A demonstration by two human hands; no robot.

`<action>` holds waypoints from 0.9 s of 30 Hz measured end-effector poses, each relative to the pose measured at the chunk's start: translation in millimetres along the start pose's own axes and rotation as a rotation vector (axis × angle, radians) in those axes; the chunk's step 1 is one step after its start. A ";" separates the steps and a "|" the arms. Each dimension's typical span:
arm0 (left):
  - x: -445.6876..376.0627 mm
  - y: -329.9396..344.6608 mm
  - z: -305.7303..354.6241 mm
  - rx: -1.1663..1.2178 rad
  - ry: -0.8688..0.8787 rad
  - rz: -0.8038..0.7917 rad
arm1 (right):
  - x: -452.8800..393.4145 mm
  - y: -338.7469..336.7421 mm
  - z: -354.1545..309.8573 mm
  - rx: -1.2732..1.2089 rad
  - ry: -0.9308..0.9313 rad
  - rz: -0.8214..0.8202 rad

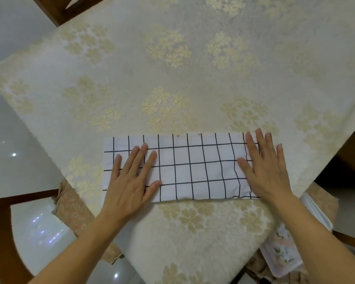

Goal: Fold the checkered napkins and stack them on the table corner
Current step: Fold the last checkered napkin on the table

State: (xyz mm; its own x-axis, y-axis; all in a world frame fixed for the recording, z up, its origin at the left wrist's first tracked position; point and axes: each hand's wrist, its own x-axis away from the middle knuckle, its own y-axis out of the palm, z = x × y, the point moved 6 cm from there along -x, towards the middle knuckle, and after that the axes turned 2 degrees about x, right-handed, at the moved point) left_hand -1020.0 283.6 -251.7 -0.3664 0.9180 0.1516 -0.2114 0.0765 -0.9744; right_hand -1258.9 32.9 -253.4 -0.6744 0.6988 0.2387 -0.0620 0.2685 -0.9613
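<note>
A white napkin with a thin black grid (193,169) lies folded into a long strip on the cream tablecloth with gold flowers (172,78), near the table's front corner. My left hand (131,177) rests flat on the strip's left end, fingers spread. My right hand (264,167) presses flat on its right end, where the cloth wrinkles a little. Neither hand grips anything.
Wooden chair frames stand at the lower left (0,222) and upper left (55,9). A stack of folded floral cloths (283,255) lies on a seat at the lower right, below the table's edge. Shiny white floor tiles (12,140) show to the left.
</note>
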 end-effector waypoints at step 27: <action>-10.3 8.4 106.5 -0.053 0.148 0.042 | 61.9 22.4 -108.6 0.127 -0.420 0.170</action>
State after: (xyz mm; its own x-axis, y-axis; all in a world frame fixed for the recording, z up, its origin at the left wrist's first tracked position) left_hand -1114.5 233.3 -243.7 -0.2353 0.9679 0.0879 -0.1493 0.0534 -0.9874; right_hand -1222.2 154.2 -245.1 -0.9204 0.3900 0.0255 0.0031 0.0724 -0.9974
